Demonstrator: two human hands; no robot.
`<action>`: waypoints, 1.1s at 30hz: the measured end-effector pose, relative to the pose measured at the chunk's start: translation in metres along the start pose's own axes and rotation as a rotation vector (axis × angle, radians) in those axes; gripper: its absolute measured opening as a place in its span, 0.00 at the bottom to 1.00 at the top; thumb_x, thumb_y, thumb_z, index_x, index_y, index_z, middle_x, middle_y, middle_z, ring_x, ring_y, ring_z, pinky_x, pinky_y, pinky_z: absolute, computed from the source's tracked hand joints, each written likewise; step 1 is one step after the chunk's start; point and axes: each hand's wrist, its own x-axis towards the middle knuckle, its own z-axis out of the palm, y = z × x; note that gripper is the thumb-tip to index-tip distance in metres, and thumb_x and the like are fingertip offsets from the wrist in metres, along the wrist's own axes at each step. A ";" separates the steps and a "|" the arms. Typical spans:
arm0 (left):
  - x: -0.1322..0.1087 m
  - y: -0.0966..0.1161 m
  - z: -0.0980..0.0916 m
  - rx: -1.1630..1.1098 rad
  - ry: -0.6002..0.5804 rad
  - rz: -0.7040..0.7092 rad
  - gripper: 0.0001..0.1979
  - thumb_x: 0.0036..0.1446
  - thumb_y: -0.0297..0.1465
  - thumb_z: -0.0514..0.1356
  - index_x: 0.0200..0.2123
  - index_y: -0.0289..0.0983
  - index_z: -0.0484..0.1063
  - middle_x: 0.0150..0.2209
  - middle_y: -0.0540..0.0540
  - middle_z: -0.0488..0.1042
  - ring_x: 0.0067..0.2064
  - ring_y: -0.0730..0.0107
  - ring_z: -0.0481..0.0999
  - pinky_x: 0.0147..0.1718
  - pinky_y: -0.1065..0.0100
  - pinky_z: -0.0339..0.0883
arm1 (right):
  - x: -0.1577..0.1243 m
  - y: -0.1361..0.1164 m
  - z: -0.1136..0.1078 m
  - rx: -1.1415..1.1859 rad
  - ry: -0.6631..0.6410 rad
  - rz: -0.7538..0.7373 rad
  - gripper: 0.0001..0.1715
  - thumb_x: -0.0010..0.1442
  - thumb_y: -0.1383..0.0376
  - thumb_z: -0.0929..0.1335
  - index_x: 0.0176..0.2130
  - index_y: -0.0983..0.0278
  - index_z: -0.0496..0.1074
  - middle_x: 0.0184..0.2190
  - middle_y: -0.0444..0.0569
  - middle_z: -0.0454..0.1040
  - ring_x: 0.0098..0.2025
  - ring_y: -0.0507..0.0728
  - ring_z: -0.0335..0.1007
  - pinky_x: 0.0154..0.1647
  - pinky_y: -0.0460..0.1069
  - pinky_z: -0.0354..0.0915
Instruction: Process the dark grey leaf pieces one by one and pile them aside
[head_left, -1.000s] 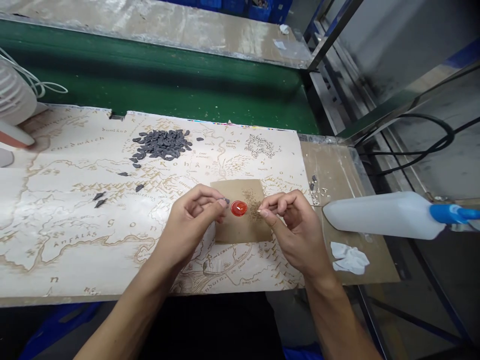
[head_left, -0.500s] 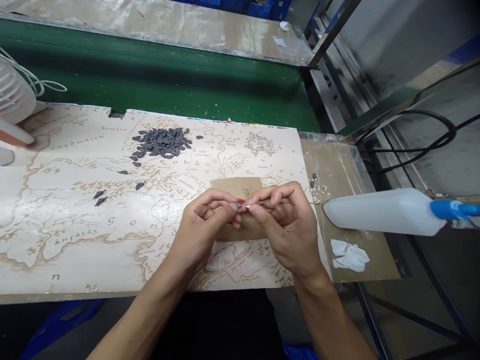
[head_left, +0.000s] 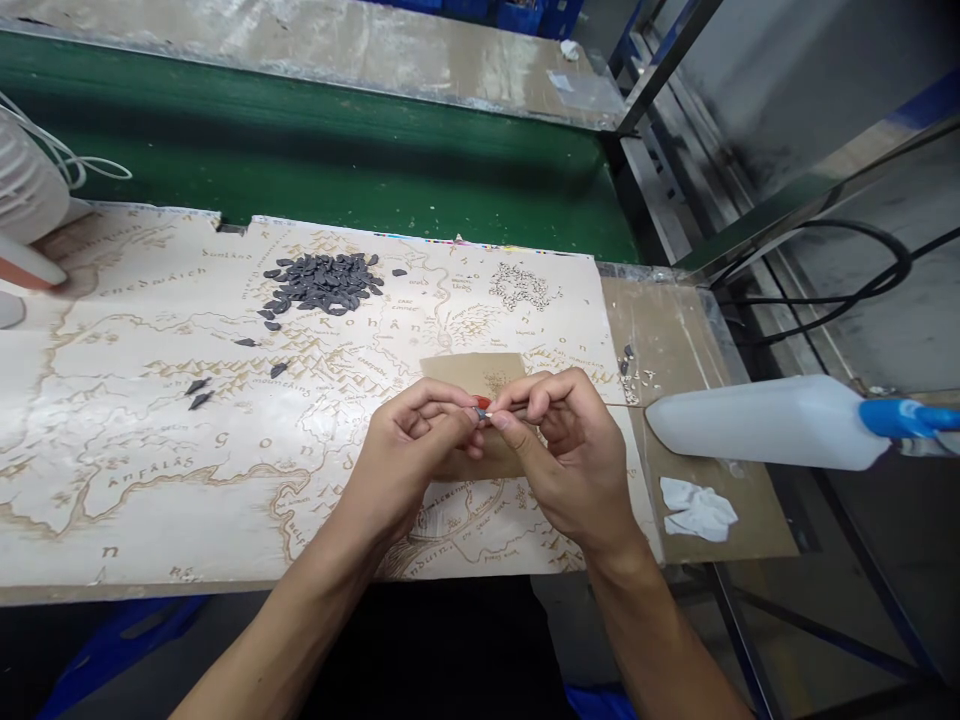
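Note:
Between the thumb and fingers of my left hand (head_left: 409, 440) a small dark grey piece (head_left: 481, 412) is pinched. My right hand (head_left: 570, 440) is closed in a pinch on a tiny pale piece (head_left: 489, 414), its tip against the grey one. Just behind the fingertips shows a small red thing (head_left: 482, 401), mostly hidden. Under both hands lies a brown cardboard sheet (head_left: 457, 371) with tiny dark specks on it. A heap of dark grey pieces (head_left: 326, 283) lies beyond my left hand, and a scatter of tiny pale pieces (head_left: 520, 287) beyond my right.
A map-printed sheet (head_left: 150, 500) covers the table. To the right lie a white bottle with a blue top (head_left: 757, 422) and a crumpled white tissue (head_left: 697, 510). A green belt (head_left: 337, 150) runs behind. Several loose grey pieces (head_left: 197, 387) lie at left.
My right hand has shifted slightly left, bringing the pale piece up against the grey piece. My left hand has hardly moved.

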 end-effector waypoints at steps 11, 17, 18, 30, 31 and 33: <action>-0.003 -0.005 -0.007 0.078 -0.009 0.022 0.06 0.62 0.34 0.78 0.39 0.40 0.88 0.31 0.46 0.86 0.33 0.64 0.86 0.39 0.64 0.83 | -0.001 0.001 -0.002 -0.068 -0.036 -0.061 0.17 0.76 0.69 0.74 0.41 0.54 0.65 0.43 0.46 0.81 0.47 0.58 0.81 0.47 0.55 0.82; -0.004 -0.008 -0.006 0.068 -0.010 0.054 0.07 0.64 0.36 0.79 0.41 0.40 0.89 0.34 0.45 0.88 0.35 0.64 0.88 0.41 0.64 0.84 | -0.001 0.003 -0.001 -0.108 -0.019 -0.085 0.17 0.76 0.67 0.74 0.40 0.54 0.65 0.42 0.46 0.81 0.46 0.58 0.81 0.47 0.56 0.82; -0.004 -0.008 -0.006 0.066 -0.011 0.055 0.07 0.64 0.36 0.79 0.42 0.40 0.89 0.34 0.45 0.89 0.36 0.64 0.88 0.41 0.64 0.84 | -0.001 0.004 -0.001 -0.107 -0.020 -0.088 0.17 0.76 0.68 0.74 0.40 0.54 0.65 0.42 0.46 0.81 0.46 0.58 0.81 0.48 0.56 0.81; 0.002 0.013 -0.018 0.031 0.078 0.083 0.11 0.57 0.35 0.82 0.38 0.39 0.87 0.33 0.45 0.87 0.34 0.66 0.86 0.40 0.64 0.82 | 0.026 0.004 -0.018 -0.071 0.149 -0.017 0.14 0.72 0.63 0.77 0.43 0.55 0.68 0.43 0.48 0.85 0.43 0.59 0.88 0.46 0.58 0.89; 0.003 0.014 -0.021 0.047 0.097 0.091 0.11 0.56 0.35 0.82 0.38 0.39 0.86 0.33 0.45 0.87 0.34 0.66 0.85 0.40 0.64 0.82 | 0.033 0.009 -0.024 -0.091 0.167 -0.023 0.15 0.72 0.62 0.77 0.43 0.55 0.68 0.43 0.48 0.85 0.43 0.59 0.88 0.45 0.58 0.89; 0.006 0.017 -0.030 0.105 0.131 0.114 0.11 0.57 0.35 0.80 0.38 0.39 0.85 0.33 0.45 0.86 0.34 0.64 0.85 0.40 0.62 0.81 | 0.046 0.024 -0.037 -0.133 0.191 -0.013 0.15 0.71 0.61 0.77 0.43 0.54 0.68 0.44 0.49 0.84 0.45 0.60 0.87 0.47 0.59 0.88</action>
